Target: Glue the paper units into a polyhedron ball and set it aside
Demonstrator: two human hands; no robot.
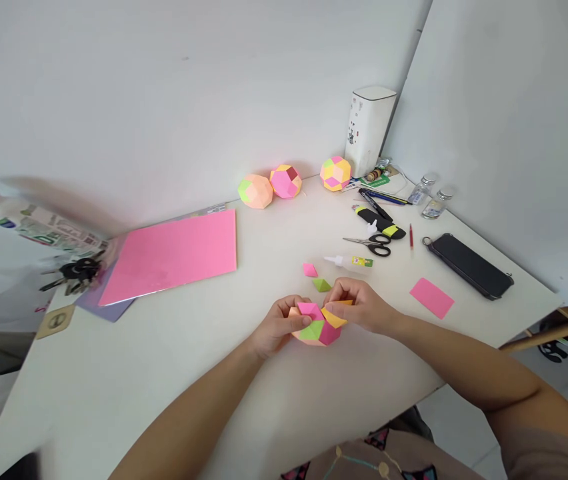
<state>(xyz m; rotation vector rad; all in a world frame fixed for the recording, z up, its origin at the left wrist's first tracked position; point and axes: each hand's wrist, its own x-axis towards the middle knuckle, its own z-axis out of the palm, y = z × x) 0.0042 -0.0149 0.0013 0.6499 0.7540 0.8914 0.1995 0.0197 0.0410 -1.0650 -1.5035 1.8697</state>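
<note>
My left hand (pixel 278 325) grips the left side of a faceted paper ball (pixel 314 331) in pink, green and peach, its thumb resting on the front faces. At the ball's upper right, my right hand (pixel 357 307) pinches an orange paper piece (pixel 335 316) against it. Whether that piece is stuck to the ball I cannot tell. Just beyond the hands lie a small pink paper diamond (pixel 309 270) and a green one (pixel 321 285). A glue bottle (pixel 354 262) with a white nozzle lies beside them. Fingertips behind the ball are hidden.
Several finished-looking paper balls (pixel 335 174) stand by the wall. Scissors (pixel 377 245), a box cutter (pixel 380 221), a black case (pixel 469 265) and a pink card (pixel 431 298) lie to the right. Pink paper sheets (pixel 174 257) and a tilted bottle (pixel 39 223) are at left.
</note>
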